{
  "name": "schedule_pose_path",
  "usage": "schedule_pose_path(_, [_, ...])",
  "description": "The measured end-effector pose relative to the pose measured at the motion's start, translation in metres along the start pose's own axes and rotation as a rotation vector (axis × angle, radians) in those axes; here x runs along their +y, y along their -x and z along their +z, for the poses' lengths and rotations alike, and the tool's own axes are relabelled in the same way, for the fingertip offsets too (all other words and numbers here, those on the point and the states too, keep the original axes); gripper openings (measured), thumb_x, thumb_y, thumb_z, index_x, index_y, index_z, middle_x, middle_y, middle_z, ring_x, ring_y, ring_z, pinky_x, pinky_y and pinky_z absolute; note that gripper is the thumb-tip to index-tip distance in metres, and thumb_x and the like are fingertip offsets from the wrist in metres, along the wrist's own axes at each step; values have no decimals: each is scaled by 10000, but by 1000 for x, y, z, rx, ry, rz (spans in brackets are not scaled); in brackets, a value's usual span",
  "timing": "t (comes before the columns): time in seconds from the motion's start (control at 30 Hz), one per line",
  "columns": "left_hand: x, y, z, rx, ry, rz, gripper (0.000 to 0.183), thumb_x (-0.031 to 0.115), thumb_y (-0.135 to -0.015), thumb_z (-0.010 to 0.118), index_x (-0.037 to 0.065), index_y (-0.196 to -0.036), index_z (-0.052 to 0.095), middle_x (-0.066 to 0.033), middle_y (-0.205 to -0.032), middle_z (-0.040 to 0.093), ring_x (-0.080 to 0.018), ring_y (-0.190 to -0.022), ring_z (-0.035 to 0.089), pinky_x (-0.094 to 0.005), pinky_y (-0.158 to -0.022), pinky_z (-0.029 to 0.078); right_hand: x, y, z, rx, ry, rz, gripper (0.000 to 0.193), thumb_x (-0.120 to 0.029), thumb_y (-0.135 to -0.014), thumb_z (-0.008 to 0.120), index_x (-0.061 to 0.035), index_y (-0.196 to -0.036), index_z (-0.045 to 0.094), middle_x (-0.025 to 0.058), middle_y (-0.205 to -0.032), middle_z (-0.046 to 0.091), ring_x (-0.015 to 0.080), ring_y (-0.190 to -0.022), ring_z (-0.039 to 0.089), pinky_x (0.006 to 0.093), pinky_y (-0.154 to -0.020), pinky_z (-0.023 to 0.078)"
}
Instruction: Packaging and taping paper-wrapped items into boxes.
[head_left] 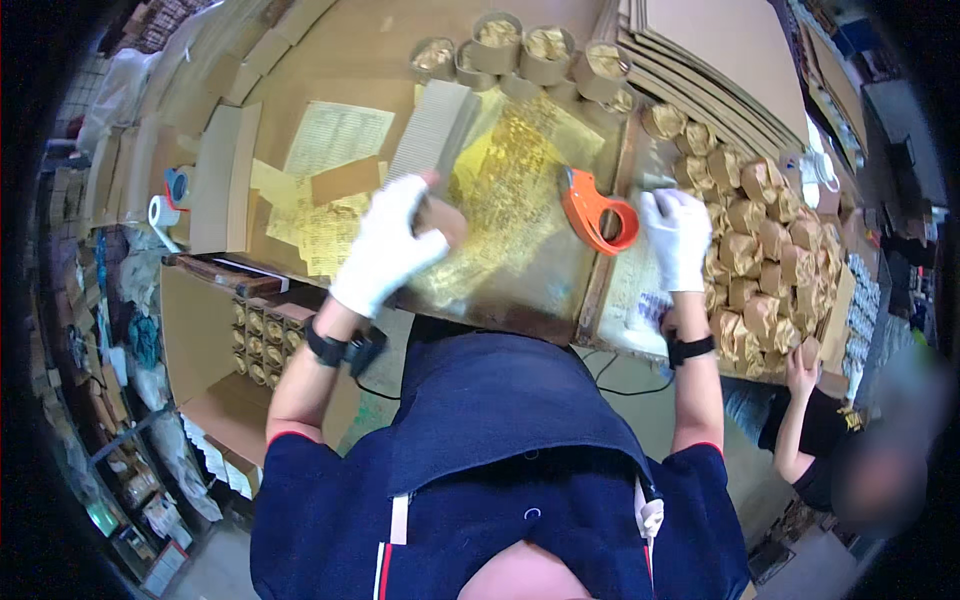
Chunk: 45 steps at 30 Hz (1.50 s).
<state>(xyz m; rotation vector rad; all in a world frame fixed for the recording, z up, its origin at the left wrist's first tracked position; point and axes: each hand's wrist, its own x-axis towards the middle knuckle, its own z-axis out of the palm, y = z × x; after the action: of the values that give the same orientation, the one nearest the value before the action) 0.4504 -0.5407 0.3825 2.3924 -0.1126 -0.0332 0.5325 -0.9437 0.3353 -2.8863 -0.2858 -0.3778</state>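
Observation:
My left hand (385, 245), in a white glove, is closed around a brown round piece (442, 221) that looks like a short cardboard tube, blurred by motion. It hangs over the front of the worktable, next to a grey ridged block (432, 130). My right hand (677, 238), also gloved, has its fingers curled beside the many paper-wrapped bundles (742, 250); what the fingers hold, if anything, is hidden. Between my hands lies an orange tape dispenser (602, 212). Yellow-gold flakes (515, 150) are spread over the table's middle.
Short cardboard tubes with crumpled paper (546, 52) stand at the back. Cardboard sheets (720, 40) are stacked at the far right. Printed papers (340, 140) lie left. An open carton (200, 330) holds several rolls. A co-worker's hand (801, 372) touches the bundles at right.

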Motion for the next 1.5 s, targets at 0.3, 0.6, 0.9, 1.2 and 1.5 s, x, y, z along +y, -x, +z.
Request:
schedule_pose_path(0.3, [-149, -232, -67, 225, -461, -89, 725, 486, -800, 667, 79, -1389, 557, -181, -1351, 596, -350, -1259, 548, -440, -1072, 428, 97, 7, 5, -317, 277, -85, 586, 4, -839, 538, -218, -1381, 561, 208, -1245, 604, 381, -1116, 601, 485, -932, 519])
schedule_pose_path(0.6, [-276, -288, -6, 364, -76, -156, 719, 463, -999, 546, 11, -1524, 353, -215, -1526, 423, -337, -1438, 367, -396, -1190, 286, 61, -23, 22, -350, 256, 93, 454, -240, -883, 652, -198, -1331, 594, 164, -1002, 628, 333, -925, 637, 458, -748, 545])
schedule_pose_path(0.9, [-82, -17, 5, -64, -724, -150, 880, 361, -714, 819, 57, -1461, 468, -206, -1405, 505, -382, -1240, 516, -474, -1056, 438, 73, -22, 22, -379, 247, 124, 497, -269, -758, 755, -70, -1190, 615, 204, -960, 621, 374, -886, 638, 473, -732, 540])
schedule_pose_path(1.2, [-73, 42, 16, 12, -422, -278, 882, 110, -778, 760, 166, -1547, 333, -177, -1590, 322, -392, -1127, 622, -456, -896, 547, 41, -20, -4, -244, -127, 210, 520, -327, -692, 825, -8, -1065, 654, 233, -1073, 636, 390, -997, 627, 461, -845, 532])
schedule_pose_path(1.5, [31, 16, 107, -342, -229, -224, 569, 390, -862, 633, 54, -1312, 537, -234, -1282, 544, -420, -1088, 617, -509, -947, 493, -40, 16, -43, -420, -1235, 612, 589, -278, -892, 755, -51, -1387, 531, 36, -1106, 636, 85, -933, 592, 227, -758, 483])
